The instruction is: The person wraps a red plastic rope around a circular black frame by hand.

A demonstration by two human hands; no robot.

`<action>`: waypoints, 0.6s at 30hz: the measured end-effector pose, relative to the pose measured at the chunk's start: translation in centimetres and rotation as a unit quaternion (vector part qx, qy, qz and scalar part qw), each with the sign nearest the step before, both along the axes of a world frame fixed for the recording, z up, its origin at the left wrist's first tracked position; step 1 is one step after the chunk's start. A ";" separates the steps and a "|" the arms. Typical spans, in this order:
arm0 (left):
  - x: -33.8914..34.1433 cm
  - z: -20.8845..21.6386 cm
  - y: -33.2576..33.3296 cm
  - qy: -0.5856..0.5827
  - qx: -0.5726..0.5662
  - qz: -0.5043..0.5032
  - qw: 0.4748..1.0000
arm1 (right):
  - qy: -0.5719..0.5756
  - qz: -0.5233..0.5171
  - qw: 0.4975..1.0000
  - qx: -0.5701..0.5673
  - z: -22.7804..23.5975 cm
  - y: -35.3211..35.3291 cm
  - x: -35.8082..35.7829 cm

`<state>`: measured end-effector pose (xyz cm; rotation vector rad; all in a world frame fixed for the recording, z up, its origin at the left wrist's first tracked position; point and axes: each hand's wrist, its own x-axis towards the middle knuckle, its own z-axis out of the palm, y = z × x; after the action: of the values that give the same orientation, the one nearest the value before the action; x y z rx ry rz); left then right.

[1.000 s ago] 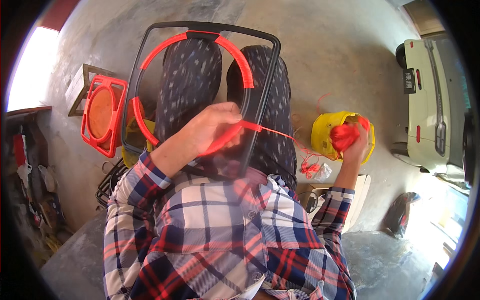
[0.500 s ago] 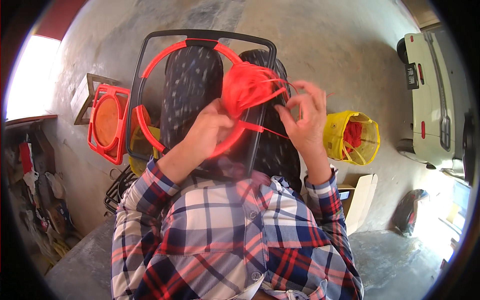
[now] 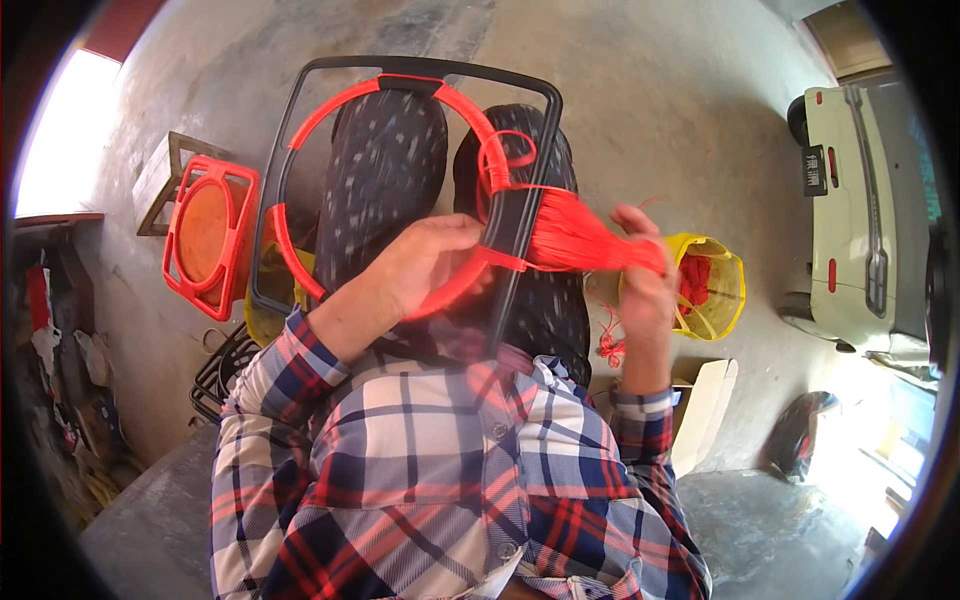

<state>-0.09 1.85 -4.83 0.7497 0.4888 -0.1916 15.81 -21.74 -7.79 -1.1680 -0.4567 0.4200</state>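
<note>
A black rectangular frame (image 3: 430, 64) with an inner ring partly wrapped in red cord (image 3: 465, 108) rests across my thighs. My left hand (image 3: 430, 262) is closed on the ring's near right part, beside the bare black stretch next to the frame's right bar. Outside that bar, my right hand (image 3: 648, 285), blurred by motion, grips the far end of a thick bundle of red cord (image 3: 580, 235). The bundle stretches from the frame to this hand, and a loose red loop curls over the ring's wrapping above it.
A red frame with an orange round centre (image 3: 210, 240) lies at left beside a wooden box (image 3: 160, 190). On the right stand a yellow basket (image 3: 735, 300) holding red cord, and an open cardboard box (image 3: 705, 415). Red strands (image 3: 611, 346) lie on the floor. A parked vehicle (image 3: 850, 200) is farther right.
The bundled red cord has gone from above the ring, near my left hand, to outside the frame's right bar. My right hand has moved slightly right and down and now grips the bundle.
</note>
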 end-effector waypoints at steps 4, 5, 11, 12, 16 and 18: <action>-0.3 -0.2 0.1 -0.006 -0.017 0.015 1.000 | 0.102 -0.042 0.985 0.136 1.3 -10.7 3.2; -0.3 -0.1 0.1 -0.007 -0.018 0.018 1.000 | 0.111 -0.044 0.970 0.212 2.6 -11.8 3.5; 0.0 1.8 -0.6 -0.019 0.008 0.041 0.999 | 0.149 -0.063 0.957 0.240 2.0 -16.2 5.8; -0.1 1.6 -0.6 -0.021 0.017 0.030 0.999 | 0.155 -0.124 0.962 0.190 1.8 -12.7 3.8; -0.2 0.2 -0.5 -0.037 0.077 -0.006 0.996 | 0.109 0.059 0.986 -0.111 3.2 0.1 -2.9; -0.4 -0.2 -0.6 -0.039 0.101 -0.007 0.994 | 0.042 0.143 0.972 -0.180 2.7 2.4 -3.9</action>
<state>-0.53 1.26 -5.03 0.9542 0.4333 -0.1268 11.91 -19.35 -5.07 -1.4325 -0.4893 0.8252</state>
